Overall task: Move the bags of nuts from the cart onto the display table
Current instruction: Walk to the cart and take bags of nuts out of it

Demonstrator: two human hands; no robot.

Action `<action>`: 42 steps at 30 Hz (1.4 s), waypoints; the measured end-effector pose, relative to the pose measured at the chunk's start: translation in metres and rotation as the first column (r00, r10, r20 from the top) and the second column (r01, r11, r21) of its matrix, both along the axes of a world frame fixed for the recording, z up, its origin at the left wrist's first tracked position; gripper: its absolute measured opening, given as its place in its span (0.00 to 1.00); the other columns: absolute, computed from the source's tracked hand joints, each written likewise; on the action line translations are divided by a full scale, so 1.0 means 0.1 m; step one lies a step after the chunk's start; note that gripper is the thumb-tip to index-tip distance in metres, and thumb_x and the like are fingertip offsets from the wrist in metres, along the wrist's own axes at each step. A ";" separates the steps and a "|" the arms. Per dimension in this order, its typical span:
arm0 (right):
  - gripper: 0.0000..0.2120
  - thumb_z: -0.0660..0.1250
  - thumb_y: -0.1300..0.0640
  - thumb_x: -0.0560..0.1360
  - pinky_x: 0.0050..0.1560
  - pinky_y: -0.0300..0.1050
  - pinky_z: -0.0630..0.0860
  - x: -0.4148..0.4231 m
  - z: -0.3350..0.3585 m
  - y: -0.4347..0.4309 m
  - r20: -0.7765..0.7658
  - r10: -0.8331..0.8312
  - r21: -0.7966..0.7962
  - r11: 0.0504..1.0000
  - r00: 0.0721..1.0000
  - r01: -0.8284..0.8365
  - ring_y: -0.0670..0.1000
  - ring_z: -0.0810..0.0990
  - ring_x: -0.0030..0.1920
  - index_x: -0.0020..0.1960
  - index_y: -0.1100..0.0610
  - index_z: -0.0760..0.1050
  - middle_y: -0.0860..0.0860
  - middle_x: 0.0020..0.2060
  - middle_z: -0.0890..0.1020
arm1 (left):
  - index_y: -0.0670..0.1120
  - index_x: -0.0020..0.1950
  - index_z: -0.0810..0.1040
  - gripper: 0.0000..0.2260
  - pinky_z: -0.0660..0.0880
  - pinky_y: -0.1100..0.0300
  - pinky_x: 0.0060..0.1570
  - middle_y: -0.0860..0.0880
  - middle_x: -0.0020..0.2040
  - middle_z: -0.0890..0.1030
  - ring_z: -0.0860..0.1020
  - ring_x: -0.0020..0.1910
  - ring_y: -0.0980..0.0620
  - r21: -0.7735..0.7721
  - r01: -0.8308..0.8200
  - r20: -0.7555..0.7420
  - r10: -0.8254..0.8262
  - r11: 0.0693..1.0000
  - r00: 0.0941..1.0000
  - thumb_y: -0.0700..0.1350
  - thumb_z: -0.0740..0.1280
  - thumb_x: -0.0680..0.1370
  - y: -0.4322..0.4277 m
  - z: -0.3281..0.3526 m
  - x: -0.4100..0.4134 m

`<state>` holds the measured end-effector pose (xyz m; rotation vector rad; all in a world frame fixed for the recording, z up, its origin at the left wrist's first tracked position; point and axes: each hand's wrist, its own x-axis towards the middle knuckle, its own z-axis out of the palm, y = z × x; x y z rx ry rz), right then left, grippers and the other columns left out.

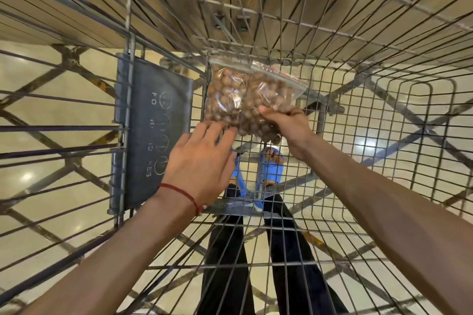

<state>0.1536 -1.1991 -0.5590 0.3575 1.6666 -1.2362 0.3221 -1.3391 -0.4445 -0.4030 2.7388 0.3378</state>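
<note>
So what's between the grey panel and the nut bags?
Head view: only a narrow strip of the cart's wire mesh separates grey panel from nut bags.

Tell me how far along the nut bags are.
Done: seemingly most, since only two bags show in the cart. In hand: the right hand grips the right bag; the left hand touches the left bag. Left: lifting both out.

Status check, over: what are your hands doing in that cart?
Right hand pinching right bag of nuts. Left hand open, fingertips touching left bag of nuts. Both bags inside the wire cart. Nothing blocking.
</note>
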 end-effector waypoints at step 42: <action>0.31 0.82 0.42 0.69 0.34 0.43 0.72 -0.36 0.48 0.84 0.235 0.025 -0.113 0.994 0.972 0.002 0.58 0.79 0.37 0.62 0.63 0.82 0.75 0.57 0.82 | 0.44 0.63 0.75 0.20 0.73 0.56 0.55 0.42 0.61 0.77 0.76 0.60 0.43 0.341 -0.860 0.410 0.763 0.381 0.500 0.50 0.73 0.75 -0.19 -1.08 -0.82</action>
